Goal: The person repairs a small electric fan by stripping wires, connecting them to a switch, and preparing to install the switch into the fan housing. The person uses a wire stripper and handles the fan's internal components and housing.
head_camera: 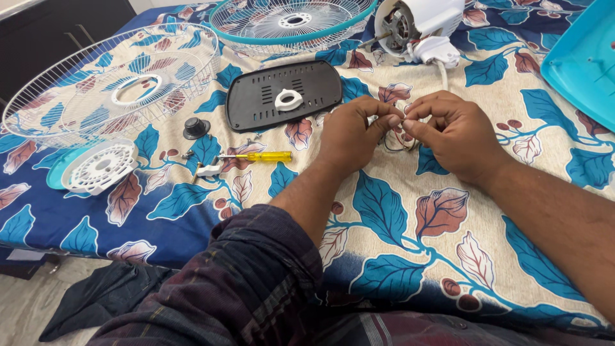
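left hand [349, 134] and right hand [451, 131] meet fingertip to fingertip, pinching thin dark wires [394, 142] above the leaf-patterned blue and cream bedsheet [397, 218]; a yellow-handled screwdriver [259, 156] and black slotted plastic plate [285, 95] lie nearby.

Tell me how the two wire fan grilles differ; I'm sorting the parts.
The near grille is all white with no coloured band; the far grille has a teal rim. The near grille shows whole, while the far grille is cut off by the picture's top edge. Both are round wire cages with white centre rings, lying on the floral sheet.
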